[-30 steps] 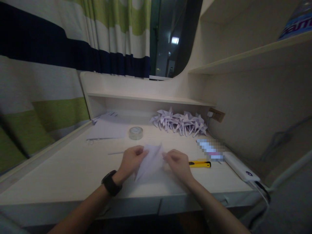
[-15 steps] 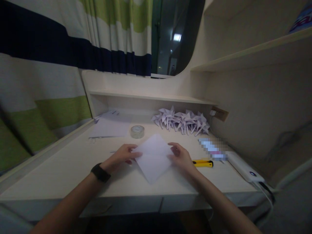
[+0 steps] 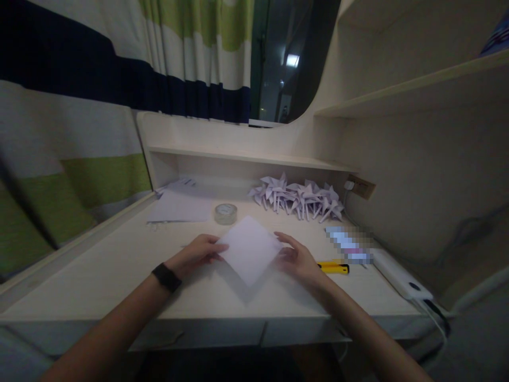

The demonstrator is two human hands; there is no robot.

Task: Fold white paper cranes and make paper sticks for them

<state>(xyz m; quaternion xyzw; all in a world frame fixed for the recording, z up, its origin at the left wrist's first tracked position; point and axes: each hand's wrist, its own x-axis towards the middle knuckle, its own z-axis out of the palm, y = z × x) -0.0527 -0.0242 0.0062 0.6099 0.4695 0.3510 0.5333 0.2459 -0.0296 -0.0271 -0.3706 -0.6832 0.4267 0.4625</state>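
Observation:
A white square sheet of paper (image 3: pixel 250 249) is held with one corner pointing toward me, just above the desk. My left hand (image 3: pixel 201 250) pinches its left corner, thumb on top and fingers underneath. At the opposite corner my right hand (image 3: pixel 298 258) has its fingers curled round the paper's edge; the fingertips are slightly blurred. A roll of clear tape (image 3: pixel 226 213) lies just behind the sheet. Beside my right hand is a yellow utility knife (image 3: pixel 334 267), partly hidden by the hand.
Several folded paper pinwheels (image 3: pixel 300 196) are heaped at the back right, under the shelf (image 3: pixel 246 157). A stack of paper (image 3: pixel 181 204) lies at the back left. On the right are a blurred-out phone (image 3: pixel 348 245) and a white power strip (image 3: pixel 401 276) with cables.
The sheet has tilted up off the desk, its near corner moving away from me. A crease that showed across it is no longer visible. Both hands stay at its side corners.

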